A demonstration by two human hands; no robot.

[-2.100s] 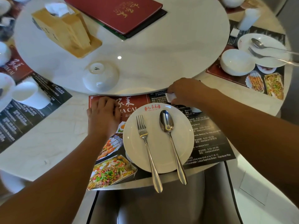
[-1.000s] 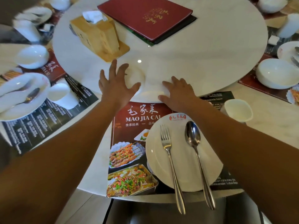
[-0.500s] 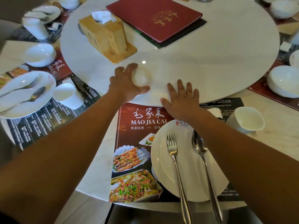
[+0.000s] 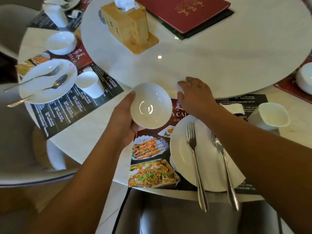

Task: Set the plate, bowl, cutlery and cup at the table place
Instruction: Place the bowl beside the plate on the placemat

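The left hand [image 4: 123, 119] cups the bowl [image 4: 151, 105] underneath, the right hand [image 4: 195, 97] lies slack; lowered carelessly, the bowl could chip the plate [image 4: 179, 149].

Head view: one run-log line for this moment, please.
left hand holds bowl, mouth up, over placemat corner | right hand rests at turntable edge | fork, spoon on plate | cup right of plate

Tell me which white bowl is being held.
The bowl gripped by the left hand, open side up; the far-left bowl and right-edge bowl sit untouched at other places.
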